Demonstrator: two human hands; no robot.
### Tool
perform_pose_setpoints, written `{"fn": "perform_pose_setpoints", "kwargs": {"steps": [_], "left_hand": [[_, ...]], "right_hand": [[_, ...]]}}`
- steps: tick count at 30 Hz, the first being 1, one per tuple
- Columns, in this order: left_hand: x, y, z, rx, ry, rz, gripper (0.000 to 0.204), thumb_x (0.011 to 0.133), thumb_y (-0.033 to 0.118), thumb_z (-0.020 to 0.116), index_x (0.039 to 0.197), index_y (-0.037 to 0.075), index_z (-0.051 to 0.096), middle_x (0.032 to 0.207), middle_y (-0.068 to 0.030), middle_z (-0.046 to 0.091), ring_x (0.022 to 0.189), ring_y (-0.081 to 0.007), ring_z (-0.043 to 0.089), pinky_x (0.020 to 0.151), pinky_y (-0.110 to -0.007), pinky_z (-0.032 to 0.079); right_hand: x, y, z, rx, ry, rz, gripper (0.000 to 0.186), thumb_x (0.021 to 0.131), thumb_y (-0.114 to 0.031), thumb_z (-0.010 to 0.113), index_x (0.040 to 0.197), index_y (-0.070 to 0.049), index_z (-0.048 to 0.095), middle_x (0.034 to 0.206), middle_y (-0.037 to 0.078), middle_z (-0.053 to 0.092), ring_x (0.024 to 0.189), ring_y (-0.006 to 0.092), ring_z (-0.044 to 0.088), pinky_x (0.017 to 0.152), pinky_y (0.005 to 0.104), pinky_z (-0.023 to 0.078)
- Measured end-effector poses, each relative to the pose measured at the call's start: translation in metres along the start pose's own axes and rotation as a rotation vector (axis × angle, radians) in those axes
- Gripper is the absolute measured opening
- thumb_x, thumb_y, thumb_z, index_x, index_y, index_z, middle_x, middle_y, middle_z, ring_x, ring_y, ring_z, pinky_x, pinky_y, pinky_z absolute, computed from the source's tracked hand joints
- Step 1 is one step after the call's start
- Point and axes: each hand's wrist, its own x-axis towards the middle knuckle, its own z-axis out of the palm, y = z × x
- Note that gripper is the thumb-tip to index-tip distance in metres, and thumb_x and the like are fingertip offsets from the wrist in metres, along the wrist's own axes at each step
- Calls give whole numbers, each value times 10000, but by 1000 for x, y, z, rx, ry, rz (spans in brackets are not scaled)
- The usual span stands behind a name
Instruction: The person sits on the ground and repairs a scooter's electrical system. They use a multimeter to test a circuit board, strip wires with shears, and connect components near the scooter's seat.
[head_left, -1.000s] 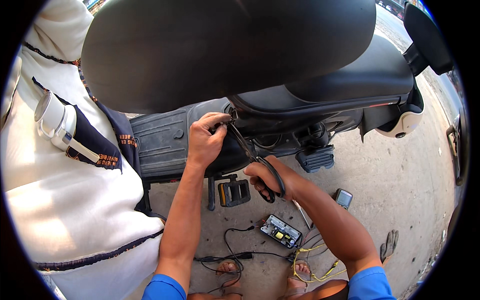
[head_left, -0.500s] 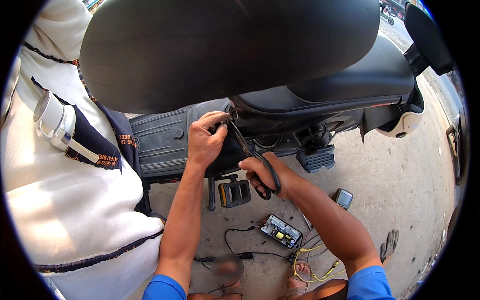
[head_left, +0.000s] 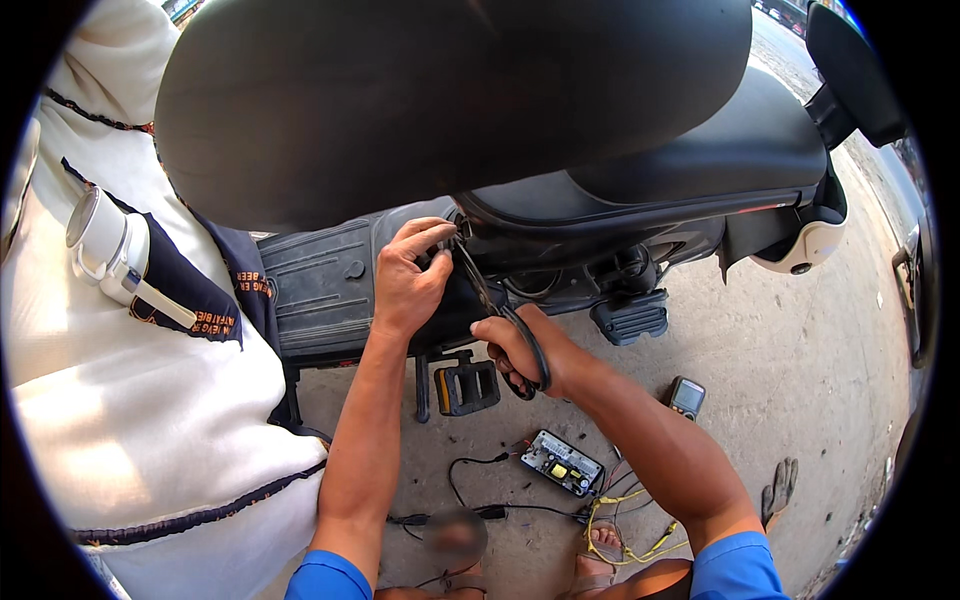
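Observation:
My right hand (head_left: 525, 350) is wrapped round the black handles of a pair of scissors (head_left: 473, 275). Their blades point up and left, to the side of a black scooter (head_left: 590, 250) just under its seat. At the blade tips, the thumb and fingers of my left hand (head_left: 408, 280) are pinched together against the scooter's body. What they hold there is too small and shaded to make out. Below my left hand lies the ridged grey footboard (head_left: 310, 290).
A large black cushion (head_left: 440, 110) hangs over the workplace. White cloth (head_left: 170, 420) covers the left side. On the ground lie an open circuit board (head_left: 562, 463) with cables, a multimeter (head_left: 687, 397) and a glove (head_left: 779, 490). A pedal (head_left: 467, 387) juts out below my hands.
My right hand and the scissors have shifted slightly left, and the scissor handles look closer together. My left hand stays in nearly the same place.

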Motion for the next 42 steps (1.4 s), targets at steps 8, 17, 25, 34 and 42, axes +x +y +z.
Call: {"fn": "perform_pose_setpoints", "kwargs": {"steps": [8,17,25,34,42], "left_hand": [[-2,0,0,57,-12,7,299,815,-22,619,1088,-9,739,1033,-87,624,884,-169,608,755,-276,488],[-5,2,-1,33,-33,30,308,840,-15,605,1127,-25,715,904,-108,657,812,-197,626,746,-290,489],[-6,2,-1,4,-46,-27,295,855,0,603,1128,-33,709,932,-114,669,838,-198,631,772,-290,490],[-6,-1,-1,-13,-48,-7,302,856,-2,603,1139,-36,704,932,-116,660,878,-205,617,798,-295,481],[-6,-2,0,-19,-53,-8,297,858,-7,603,1135,-37,707,929,-124,655,880,-214,616,807,-303,480]], "right_hand": [[8,16,-1,-80,37,-129,395,902,-230,549,570,-18,518,491,53,477,391,129,455,372,323,334],[10,24,-7,-95,6,-148,359,908,-214,572,597,-42,519,522,29,488,391,113,442,374,302,325],[3,-3,-19,-166,-97,-21,386,916,-284,542,620,-37,528,562,46,514,459,134,505,466,307,395],[3,-16,-14,-175,-80,3,377,913,-279,520,623,-38,515,561,46,510,453,140,506,457,312,394],[9,10,-9,-362,11,-252,329,863,-199,492,622,24,496,520,128,455,479,191,432,478,391,354]]}}
